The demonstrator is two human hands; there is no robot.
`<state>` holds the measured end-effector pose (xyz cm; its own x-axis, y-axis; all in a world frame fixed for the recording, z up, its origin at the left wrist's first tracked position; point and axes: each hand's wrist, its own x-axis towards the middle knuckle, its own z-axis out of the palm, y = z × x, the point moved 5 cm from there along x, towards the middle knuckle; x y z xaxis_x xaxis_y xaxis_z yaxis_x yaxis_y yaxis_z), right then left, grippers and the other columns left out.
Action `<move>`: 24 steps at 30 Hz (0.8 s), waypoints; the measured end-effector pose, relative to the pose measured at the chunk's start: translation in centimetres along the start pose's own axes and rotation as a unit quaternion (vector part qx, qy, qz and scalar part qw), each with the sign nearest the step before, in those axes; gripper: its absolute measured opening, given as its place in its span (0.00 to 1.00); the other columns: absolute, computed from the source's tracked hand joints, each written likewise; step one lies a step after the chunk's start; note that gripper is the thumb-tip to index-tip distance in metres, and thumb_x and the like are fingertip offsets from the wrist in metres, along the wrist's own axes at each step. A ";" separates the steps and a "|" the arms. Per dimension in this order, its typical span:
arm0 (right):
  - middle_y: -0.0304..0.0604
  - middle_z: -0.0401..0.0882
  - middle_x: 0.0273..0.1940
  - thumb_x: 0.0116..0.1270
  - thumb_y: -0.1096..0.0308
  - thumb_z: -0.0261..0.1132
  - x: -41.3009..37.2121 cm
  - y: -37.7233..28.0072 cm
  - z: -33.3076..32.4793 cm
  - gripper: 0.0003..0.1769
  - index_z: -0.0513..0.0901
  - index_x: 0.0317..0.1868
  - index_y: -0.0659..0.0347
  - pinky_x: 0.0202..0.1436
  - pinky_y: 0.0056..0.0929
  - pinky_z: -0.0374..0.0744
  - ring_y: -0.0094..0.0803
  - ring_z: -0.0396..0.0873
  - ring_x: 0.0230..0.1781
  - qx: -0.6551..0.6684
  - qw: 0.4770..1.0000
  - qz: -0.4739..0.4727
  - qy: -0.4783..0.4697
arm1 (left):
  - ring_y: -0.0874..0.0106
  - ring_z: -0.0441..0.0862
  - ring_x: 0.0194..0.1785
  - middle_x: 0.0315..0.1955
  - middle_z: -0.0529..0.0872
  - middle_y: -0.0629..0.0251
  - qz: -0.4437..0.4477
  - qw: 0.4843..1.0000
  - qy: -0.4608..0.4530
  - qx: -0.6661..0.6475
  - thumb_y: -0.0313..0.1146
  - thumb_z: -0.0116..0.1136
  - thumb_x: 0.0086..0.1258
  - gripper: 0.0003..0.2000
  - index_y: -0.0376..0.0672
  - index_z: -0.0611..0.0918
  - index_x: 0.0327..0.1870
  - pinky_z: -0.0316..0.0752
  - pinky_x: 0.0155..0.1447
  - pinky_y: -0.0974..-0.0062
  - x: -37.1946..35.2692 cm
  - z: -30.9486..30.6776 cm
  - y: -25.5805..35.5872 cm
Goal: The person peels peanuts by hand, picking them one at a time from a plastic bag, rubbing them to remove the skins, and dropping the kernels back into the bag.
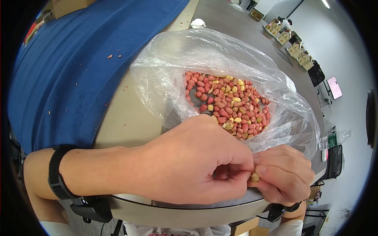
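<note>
A pale yellow peanut [255, 177] is pinched between the fingertips of my right hand [284, 171], which is closed. My left hand [197, 161] reaches across from the left; its thumb and forefinger are pressed together and meet the right fingertips at the same peanut. Just beyond both hands lies an opened clear plastic bag [204, 47]. Inside it is a spread of shelled peanuts [226, 104], most with red skins and some bare and yellow. My left hand covers the near edge of the bag.
The grey and beige table [130, 118] has a rounded near edge. A blue cloth [75, 63] lies on the left with skin crumbs on it. White crumpled tissue [198, 23] sits past the bag. A plastic bottle [334, 139] and black chair [334, 161] are at right.
</note>
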<state>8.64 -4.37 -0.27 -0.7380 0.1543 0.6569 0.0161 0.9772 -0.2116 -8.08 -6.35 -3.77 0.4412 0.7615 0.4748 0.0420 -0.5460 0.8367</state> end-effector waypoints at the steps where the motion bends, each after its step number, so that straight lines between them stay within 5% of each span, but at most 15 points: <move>1: 0.47 0.87 0.32 0.49 0.72 0.81 0.1 0.0 0.0 0.14 0.86 0.36 0.65 0.28 0.29 0.85 0.38 0.89 0.30 0.005 1.000 -0.002 0.001 | 0.77 0.78 0.20 0.22 0.85 0.68 0.001 1.000 0.000 -0.004 0.22 0.66 0.61 0.05 0.40 0.88 0.37 0.70 0.23 0.81 0.0 0.0 0.1; 24: 0.47 0.87 0.33 0.49 0.75 0.80 -0.1 0.0 0.0 0.14 0.87 0.37 0.65 0.30 0.30 0.86 0.39 0.89 0.31 0.006 1.000 0.018 0.010 | 0.82 0.80 0.22 0.24 0.87 0.70 -0.055 0.997 -0.002 -0.047 0.24 0.67 0.63 0.05 0.40 0.88 0.39 0.72 0.24 0.84 0.0 0.0 0.0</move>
<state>8.77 -4.42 -0.31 -0.7235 0.1933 0.6627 0.0346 0.9690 -0.2448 -8.13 -6.35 -3.77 0.4416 0.8139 0.3777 0.0057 -0.4235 0.9059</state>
